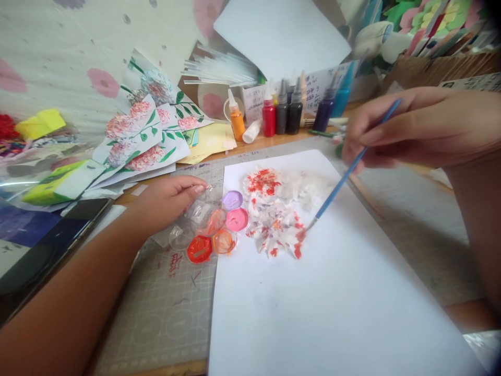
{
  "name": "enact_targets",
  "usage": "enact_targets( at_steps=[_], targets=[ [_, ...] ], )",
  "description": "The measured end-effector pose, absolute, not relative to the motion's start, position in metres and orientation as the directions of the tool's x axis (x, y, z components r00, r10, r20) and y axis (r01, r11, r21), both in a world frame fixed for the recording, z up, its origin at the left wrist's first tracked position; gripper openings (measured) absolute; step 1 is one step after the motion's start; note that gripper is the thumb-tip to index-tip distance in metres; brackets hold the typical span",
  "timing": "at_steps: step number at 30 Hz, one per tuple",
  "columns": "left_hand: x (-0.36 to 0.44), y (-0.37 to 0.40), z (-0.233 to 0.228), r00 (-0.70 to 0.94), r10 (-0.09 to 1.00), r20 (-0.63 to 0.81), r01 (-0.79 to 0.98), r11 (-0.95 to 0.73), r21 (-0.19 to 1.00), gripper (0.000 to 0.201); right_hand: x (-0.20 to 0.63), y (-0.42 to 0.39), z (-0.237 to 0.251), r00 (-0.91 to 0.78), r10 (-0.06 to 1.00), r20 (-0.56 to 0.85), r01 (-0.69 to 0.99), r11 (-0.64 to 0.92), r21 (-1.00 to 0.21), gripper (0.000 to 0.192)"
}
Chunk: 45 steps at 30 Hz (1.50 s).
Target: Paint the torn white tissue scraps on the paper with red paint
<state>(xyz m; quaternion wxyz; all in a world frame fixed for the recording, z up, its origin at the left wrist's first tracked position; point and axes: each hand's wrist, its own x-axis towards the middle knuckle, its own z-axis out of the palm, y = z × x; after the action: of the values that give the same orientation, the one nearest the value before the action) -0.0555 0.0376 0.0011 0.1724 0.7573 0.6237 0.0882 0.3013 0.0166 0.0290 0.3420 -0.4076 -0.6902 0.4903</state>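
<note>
On the bench, a white sheet lies over a grey cutting mat, and the person is dabbing paint onto crumpled white tissue resting on the sheet's upper part. Right hand: fingers pinched together on a thin blue brush, whose tip meets the tissue's red-stained lower right edge. Left hand: fingers loosely curled, fingertips on the rim of a clear plastic palette just left of the sheet; whether it grips or merely steadies the palette cannot be told from this angle. The palette's wells show red, orange, pink and lilac paint. Paint bottles stand at the back of the bench, finished flower prints to the left. Judged step: colouring the tissue. A further dab would call for light contact, so the tissue neither shifts nor tears.
</note>
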Motion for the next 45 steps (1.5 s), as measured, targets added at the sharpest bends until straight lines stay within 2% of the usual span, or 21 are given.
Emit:
enact_targets(
  at_steps=[3, 6, 10, 14, 17, 21, 28, 35, 41, 45],
  targets=[
    [-0.056, 0.039, 0.001, 0.216, 0.973, -0.081, 0.914, -0.172, 0.368, 0.041, 0.308, 0.018, 0.03, -0.367, 0.926, 0.085, 0.236, 0.181, -0.955, 0.03],
    [-0.056, 0.039, 0.001, 0.21, 0.974, -0.084, 0.914, -0.165, 0.371, 0.04, 0.312, 0.016, 0.031, -0.34, 0.929, 0.145, 0.189, 0.219, -0.957, 0.025],
    [-0.055, 0.038, 0.002, 0.213, 0.973, -0.086, 0.908, -0.164, 0.385, 0.039, 0.302, 0.015, 0.03, -0.45, 0.885, 0.12, 0.196, 0.229, -0.953, 0.019],
    [-0.056, 0.038, 0.001, 0.222, 0.972, -0.081, 0.907, -0.175, 0.382, 0.038, 0.302, 0.017, 0.029, -0.485, 0.873, 0.055, 0.273, 0.211, -0.939, 0.026],
    [-0.057, 0.04, 0.0, 0.243, 0.967, -0.075, 0.9, -0.196, 0.389, 0.039, 0.318, 0.021, 0.028, -0.421, 0.898, 0.127, 0.236, 0.244, -0.941, 0.025],
    [-0.056, 0.04, 0.0, 0.25, 0.965, -0.078, 0.897, -0.2, 0.394, 0.039, 0.32, 0.022, 0.028, -0.438, 0.865, 0.245, 0.143, 0.336, -0.931, 0.019],
    [-0.055, 0.038, 0.001, 0.271, 0.96, -0.066, 0.892, -0.225, 0.393, 0.038, 0.295, 0.017, 0.027, -0.484, 0.87, 0.089, 0.241, 0.23, -0.943, 0.023],
    [-0.058, 0.041, -0.002, 0.266, 0.962, -0.059, 0.895, -0.224, 0.385, 0.042, 0.319, 0.021, 0.028, -0.432, 0.87, 0.236, 0.157, 0.331, -0.931, 0.015],
    [-0.058, 0.042, -0.003, 0.259, 0.965, -0.044, 0.898, -0.224, 0.379, 0.044, 0.297, 0.014, 0.03, -0.354, 0.918, 0.18, 0.179, 0.255, -0.95, 0.007],
    [-0.06, 0.042, -0.005, 0.262, 0.964, -0.037, 0.892, -0.227, 0.391, 0.044, 0.297, 0.015, 0.029, -0.377, 0.909, 0.179, 0.187, 0.264, -0.946, 0.015]
  ],
)
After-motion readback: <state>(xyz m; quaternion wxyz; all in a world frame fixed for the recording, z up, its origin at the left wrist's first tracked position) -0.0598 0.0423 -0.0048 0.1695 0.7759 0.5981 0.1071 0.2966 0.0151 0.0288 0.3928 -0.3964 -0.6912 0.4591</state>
